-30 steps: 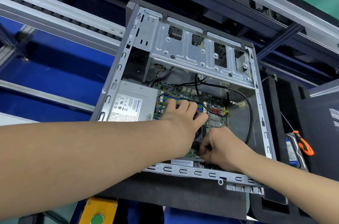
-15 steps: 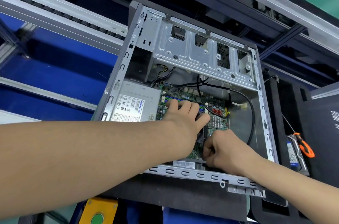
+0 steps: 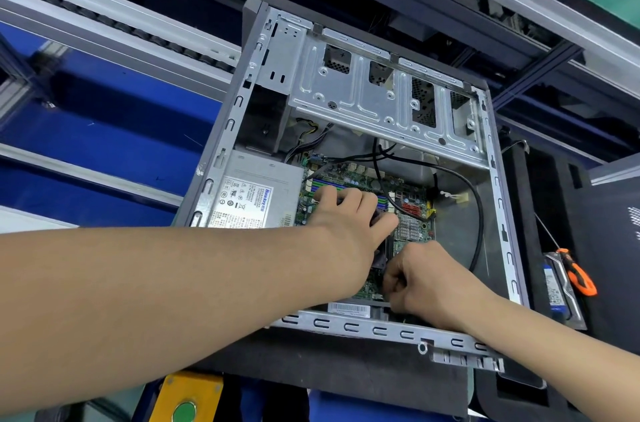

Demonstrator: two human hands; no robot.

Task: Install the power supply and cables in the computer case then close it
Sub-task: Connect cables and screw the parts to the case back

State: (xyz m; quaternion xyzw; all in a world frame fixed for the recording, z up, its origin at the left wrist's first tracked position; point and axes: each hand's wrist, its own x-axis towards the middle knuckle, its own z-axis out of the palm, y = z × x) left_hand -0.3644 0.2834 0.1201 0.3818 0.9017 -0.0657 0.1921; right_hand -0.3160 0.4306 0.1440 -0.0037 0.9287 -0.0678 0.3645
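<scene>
An open grey computer case (image 3: 381, 330) lies on its side with its green motherboard (image 3: 414, 214) facing up. The silver power supply (image 3: 256, 195) sits in the case's left corner, label up. Black cables (image 3: 479, 231) loop across the board's right side. My left hand (image 3: 349, 224) rests on the board with its fingers spread over the memory slots. My right hand (image 3: 422, 278) is curled near the board's lower edge, pinching something small that its fingers hide. A dark block shows between the two hands.
A silver drive cage (image 3: 377, 99) spans the case's far side. An orange-handled screwdriver (image 3: 576, 274) lies on a drive in a black foam tray (image 3: 540, 186) to the right. A yellow box with a green button (image 3: 188, 401) sits at the near edge. Conveyor rails (image 3: 114, 23) run behind.
My right hand has shifted slightly lower along the board's near edge. My left hand stays pressed on the board. The view has drifted a little.
</scene>
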